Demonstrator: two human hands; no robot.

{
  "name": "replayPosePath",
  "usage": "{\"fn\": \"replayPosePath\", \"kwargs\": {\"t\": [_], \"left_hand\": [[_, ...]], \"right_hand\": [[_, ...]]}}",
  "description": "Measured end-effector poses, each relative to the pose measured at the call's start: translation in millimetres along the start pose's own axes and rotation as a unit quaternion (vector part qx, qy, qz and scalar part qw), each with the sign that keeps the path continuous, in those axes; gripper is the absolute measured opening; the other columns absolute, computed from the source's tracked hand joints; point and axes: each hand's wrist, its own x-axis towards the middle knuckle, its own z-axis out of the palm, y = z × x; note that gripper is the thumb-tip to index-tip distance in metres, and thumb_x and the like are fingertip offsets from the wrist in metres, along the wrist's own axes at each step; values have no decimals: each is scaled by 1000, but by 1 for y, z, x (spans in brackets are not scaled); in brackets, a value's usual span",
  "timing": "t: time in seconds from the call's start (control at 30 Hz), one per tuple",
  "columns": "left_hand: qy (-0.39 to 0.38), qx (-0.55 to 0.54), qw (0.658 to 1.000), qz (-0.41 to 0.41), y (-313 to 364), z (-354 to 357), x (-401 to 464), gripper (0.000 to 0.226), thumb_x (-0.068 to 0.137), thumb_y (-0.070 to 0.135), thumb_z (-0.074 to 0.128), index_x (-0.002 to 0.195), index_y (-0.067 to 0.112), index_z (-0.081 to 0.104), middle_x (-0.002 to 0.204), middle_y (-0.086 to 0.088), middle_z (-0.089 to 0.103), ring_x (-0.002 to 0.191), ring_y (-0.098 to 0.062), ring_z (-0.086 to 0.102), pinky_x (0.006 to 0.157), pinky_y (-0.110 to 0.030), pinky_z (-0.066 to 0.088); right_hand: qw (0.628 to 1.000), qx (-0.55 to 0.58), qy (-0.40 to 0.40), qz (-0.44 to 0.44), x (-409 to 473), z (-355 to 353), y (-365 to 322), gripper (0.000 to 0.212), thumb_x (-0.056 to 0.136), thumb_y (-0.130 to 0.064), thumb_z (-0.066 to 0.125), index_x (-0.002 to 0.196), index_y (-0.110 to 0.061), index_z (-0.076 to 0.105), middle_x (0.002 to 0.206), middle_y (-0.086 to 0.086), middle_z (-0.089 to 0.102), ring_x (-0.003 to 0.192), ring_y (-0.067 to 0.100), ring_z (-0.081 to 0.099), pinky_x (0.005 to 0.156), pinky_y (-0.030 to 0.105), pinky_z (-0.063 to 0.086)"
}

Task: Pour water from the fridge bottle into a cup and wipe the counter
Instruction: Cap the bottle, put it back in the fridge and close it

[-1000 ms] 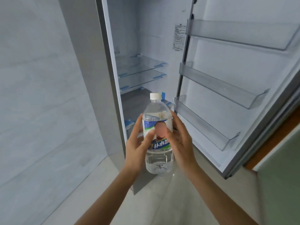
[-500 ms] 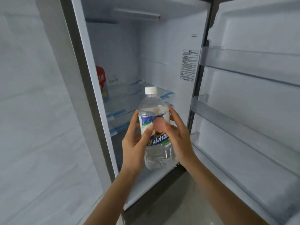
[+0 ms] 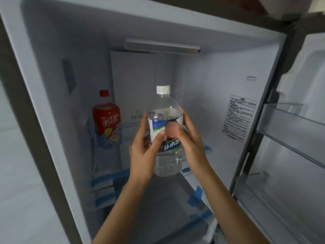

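A clear water bottle [image 3: 165, 106] with a white cap and a blue, white and green label stands upright in the air in front of the open fridge [image 3: 202, 88]. My left hand [image 3: 143, 155] grips its left side, thumb across the label. My right hand [image 3: 191, 143] grips its right side, fingers wrapped behind. The cap is on. Water fills the bottle to about the shoulder. No cup or counter is in view.
A red iced-tea bottle [image 3: 106, 118] stands on the upper glass shelf at the back left. Glass shelves with blue tape [image 3: 197, 194] lie below the hands. The open door with clear bins [image 3: 292, 124] is at the right. A grey wall is at the left.
The view has tilted up and closer to the fridge's upper compartment. Both hands have carried the bottle up in front of the upper shelves; the red bottle has come fully into view.
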Motion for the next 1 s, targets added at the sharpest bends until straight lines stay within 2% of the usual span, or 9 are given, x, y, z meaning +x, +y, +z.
{"fn": "replayPosePath", "kwargs": {"t": [0.1,0.2,0.3,0.4,0.5,0.67,0.77,0.87,1.0], "left_hand": [[0,2,1000,8,-15,2,24,55,88,24,61,139,36,41,116,12,67,105,-3,65,80,-13,51],[-12,-6,1000,1,-33,0,41,57,91,19,60,141,34,38,129,4,61,114,-7,61,87,-18,52],[-18,16,1000,1,-56,-6,51,54,89,28,64,134,46,40,132,8,60,118,-9,59,97,-29,51],[-14,35,999,-14,-75,-13,56,60,85,40,65,137,51,39,135,5,58,122,-14,57,99,-39,51],[-18,48,999,-15,-86,-16,58,53,82,45,63,125,66,41,134,7,58,121,-12,57,98,-38,51],[-18,64,998,-20,-98,-18,59,55,82,45,62,123,71,37,136,10,55,123,-8,55,100,-39,50],[-24,84,996,-32,-103,-19,61,63,81,48,63,132,67,31,139,12,52,127,-8,50,103,-44,47],[-28,115,993,-30,-106,-21,59,74,85,37,69,142,56,26,142,16,48,131,-5,46,107,-45,43],[-15,160,987,-9,-110,-23,54,81,85,17,71,147,42,26,142,9,50,131,-8,47,109,-44,42]], "right_hand": [[1000,-8,-19,1,24,-3,13,60,89,-42,59,143,-35,36,132,-10,58,115,8,60,86,23,52],[999,-16,-36,15,40,-5,27,60,88,-45,52,145,-38,31,134,-15,54,117,3,58,89,21,51],[997,-30,-60,34,50,-7,47,56,91,-40,48,144,-41,29,135,-19,51,120,1,54,95,23,49],[995,-37,-76,51,56,-9,63,53,94,-32,47,142,-41,28,132,-23,51,118,-4,54,92,18,48],[993,-42,-92,65,59,-9,73,52,91,-34,48,139,-46,29,128,-28,50,115,-9,53,88,15,47],[993,-42,-87,63,61,-10,87,57,92,-33,49,145,-35,28,139,-14,49,122,-2,51,95,19,46],[995,-28,-79,54,62,-10,90,56,92,-32,50,144,-37,31,139,-14,51,125,3,51,98,22,46],[996,-44,-70,42,58,-13,95,63,87,-27,62,142,-38,34,137,-15,52,124,5,53,95,24,49],[995,-68,-72,30,52,-18,103,74,84,-11,69,142,-37,30,138,-12,49,121,-3,51,88,14,48]]}}
